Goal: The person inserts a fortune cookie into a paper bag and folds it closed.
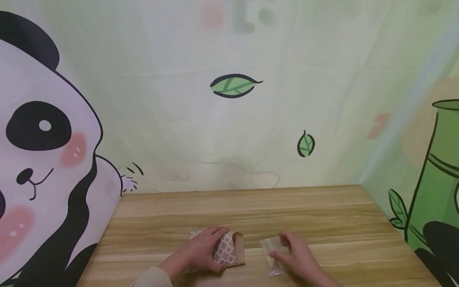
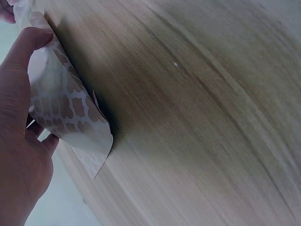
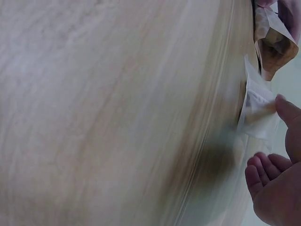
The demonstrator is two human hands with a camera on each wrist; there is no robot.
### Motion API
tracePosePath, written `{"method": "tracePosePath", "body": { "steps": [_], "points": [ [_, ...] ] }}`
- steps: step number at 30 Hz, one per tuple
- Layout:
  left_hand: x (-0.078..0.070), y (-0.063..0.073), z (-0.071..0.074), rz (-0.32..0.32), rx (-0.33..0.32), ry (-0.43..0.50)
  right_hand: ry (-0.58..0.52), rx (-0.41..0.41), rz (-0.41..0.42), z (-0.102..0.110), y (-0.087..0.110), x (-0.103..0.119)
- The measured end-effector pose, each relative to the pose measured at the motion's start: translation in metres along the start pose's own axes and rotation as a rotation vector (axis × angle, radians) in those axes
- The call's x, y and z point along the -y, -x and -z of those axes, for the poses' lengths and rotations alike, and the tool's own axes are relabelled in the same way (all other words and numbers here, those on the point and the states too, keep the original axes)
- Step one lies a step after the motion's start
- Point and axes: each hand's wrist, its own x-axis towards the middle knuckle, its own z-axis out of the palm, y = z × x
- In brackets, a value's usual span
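My left hand [image 1: 206, 249] grips a brown paper bag [image 1: 227, 251] with a white lattice pattern, thumb on the near side and fingers over the far side. The bag's mouth gapes toward the right, as the right wrist view shows at the bag's open end [image 3: 277, 47]. To the right of it, my right hand [image 1: 295, 255] holds a small clear plastic packet [image 1: 270, 247] with something pale yellow inside. In the right wrist view the thumb [image 3: 284, 106] lies against the packet [image 3: 256, 106], and the other fingers are curled below it. Bag and packet are a short gap apart.
Both hands work low over the near part of a wood-grain table [image 1: 315, 211]. Behind it hangs a pale green backdrop [image 1: 172, 119] printed with leaves and a large panda at the left. A tiny white speck [image 2: 175, 64] lies on the tabletop.
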Motion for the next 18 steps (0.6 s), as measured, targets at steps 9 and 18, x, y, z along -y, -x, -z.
{"method": "tracePosePath", "body": {
  "steps": [9,18],
  "points": [
    [-0.0002,0.0021,0.0,-0.001,-0.01,-0.019,-0.243,0.077,-0.011,-0.0011,-0.0047,-0.0011],
    [0.0001,0.0017,0.0009,-0.011,-0.01,-0.026,-0.348,0.079,-0.021,-0.0053,-0.0091,0.0018]
  ]
}}
